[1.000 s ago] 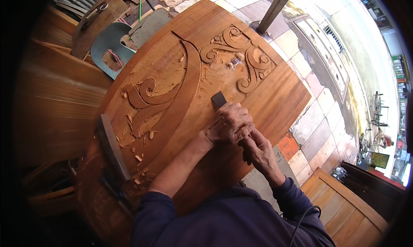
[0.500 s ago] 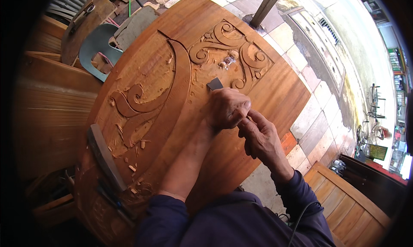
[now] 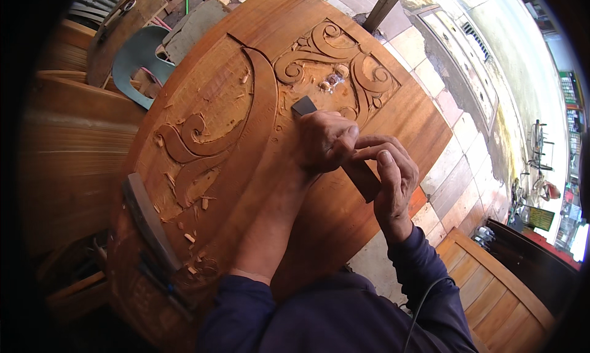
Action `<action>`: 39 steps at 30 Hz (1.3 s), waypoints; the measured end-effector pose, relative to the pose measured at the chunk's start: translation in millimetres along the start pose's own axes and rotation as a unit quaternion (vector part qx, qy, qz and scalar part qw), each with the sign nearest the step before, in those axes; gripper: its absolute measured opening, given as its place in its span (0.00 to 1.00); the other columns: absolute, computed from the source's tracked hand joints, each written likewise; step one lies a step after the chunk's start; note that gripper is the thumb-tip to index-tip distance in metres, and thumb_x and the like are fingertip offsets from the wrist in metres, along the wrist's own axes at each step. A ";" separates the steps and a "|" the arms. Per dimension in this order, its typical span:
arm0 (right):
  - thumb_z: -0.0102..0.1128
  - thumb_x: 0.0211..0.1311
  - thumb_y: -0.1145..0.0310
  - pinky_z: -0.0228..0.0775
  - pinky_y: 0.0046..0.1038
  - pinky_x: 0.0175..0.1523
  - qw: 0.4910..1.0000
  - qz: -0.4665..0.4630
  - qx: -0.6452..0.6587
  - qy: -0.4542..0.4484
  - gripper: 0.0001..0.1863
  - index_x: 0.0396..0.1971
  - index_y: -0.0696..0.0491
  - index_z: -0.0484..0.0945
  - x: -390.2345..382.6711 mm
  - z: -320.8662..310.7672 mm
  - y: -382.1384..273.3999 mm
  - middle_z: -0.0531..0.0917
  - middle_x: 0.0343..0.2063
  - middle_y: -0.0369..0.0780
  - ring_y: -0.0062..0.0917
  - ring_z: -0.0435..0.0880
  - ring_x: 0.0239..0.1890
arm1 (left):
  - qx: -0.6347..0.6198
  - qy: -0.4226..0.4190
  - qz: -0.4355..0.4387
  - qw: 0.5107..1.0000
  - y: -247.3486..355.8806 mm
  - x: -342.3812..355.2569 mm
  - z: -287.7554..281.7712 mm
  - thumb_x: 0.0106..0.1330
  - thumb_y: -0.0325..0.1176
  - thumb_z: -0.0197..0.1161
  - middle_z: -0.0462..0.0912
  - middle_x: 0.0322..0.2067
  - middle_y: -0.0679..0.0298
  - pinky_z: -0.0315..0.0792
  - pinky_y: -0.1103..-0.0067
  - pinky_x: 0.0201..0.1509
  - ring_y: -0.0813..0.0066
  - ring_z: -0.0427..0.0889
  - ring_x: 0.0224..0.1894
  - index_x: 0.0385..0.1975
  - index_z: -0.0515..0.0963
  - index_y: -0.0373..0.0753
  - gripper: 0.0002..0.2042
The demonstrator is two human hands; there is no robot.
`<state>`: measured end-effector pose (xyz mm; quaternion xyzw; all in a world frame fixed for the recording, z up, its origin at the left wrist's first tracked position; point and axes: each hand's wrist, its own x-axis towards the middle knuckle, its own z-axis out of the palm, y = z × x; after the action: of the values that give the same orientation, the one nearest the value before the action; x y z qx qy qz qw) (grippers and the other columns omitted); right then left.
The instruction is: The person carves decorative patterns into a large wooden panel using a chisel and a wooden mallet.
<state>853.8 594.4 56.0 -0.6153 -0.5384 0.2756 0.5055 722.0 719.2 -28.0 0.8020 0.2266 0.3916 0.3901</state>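
Observation:
A carved brown wooden panel with raised scrolls stretches beneath both hands. My left hand is closed round a dark flat bar, whose grey squared end pokes out beyond the knuckles; its exact kind I cannot make out. Close by on the right, my right hand has its fingers apart, the index finger reaching over the bar to the left thumb. Past the hands, a small clump of round wooden pieces and clear plastic lies among the carving.
Near the panel's left edge lies a long dark block, with blue-handled tools below it. Loose wood chips dot the carving. A pale blue-green chair stands left; a post rises behind, and a slatted wooden panel is at right.
My right hand has moved slightly right, its fingers spreading from a pinch against the left hand. More of the dark bar now shows between the hands, and its grey end has turned.

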 end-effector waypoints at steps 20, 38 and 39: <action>0.52 0.72 0.56 0.76 0.42 0.56 0.996 -0.078 -0.041 -0.019 0.22 0.33 0.57 0.87 -3.3 -18.4 0.0 0.89 0.40 0.47 0.44 0.87 0.47 | -0.047 0.067 -0.005 0.997 11.3 -9.5 19.8 0.68 0.38 0.54 0.72 0.14 0.58 0.69 0.64 0.27 0.55 0.75 0.18 0.15 0.72 0.42 0.17; 0.50 0.75 0.54 0.75 0.44 0.59 0.993 -0.079 -0.028 0.078 0.25 0.25 0.57 0.85 -44.4 -58.0 5.8 0.88 0.32 0.45 0.40 0.84 0.45 | 0.027 0.037 -0.015 0.999 22.5 -19.4 20.6 0.71 0.37 0.51 0.74 0.16 0.61 0.72 0.63 0.32 0.57 0.77 0.21 0.17 0.74 0.43 0.17; 0.50 0.75 0.53 0.75 0.46 0.59 0.992 -0.086 -0.020 0.088 0.26 0.25 0.57 0.84 -45.7 -61.6 3.0 0.88 0.31 0.45 0.39 0.84 0.44 | 0.030 0.039 -0.019 0.999 20.5 -18.2 17.3 0.71 0.37 0.51 0.74 0.16 0.61 0.72 0.63 0.32 0.57 0.77 0.21 0.17 0.74 0.43 0.17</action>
<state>897.1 531.6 64.6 -0.5986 -0.5484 0.1651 0.5601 726.4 687.1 -26.5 0.7931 0.2688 0.4075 0.3641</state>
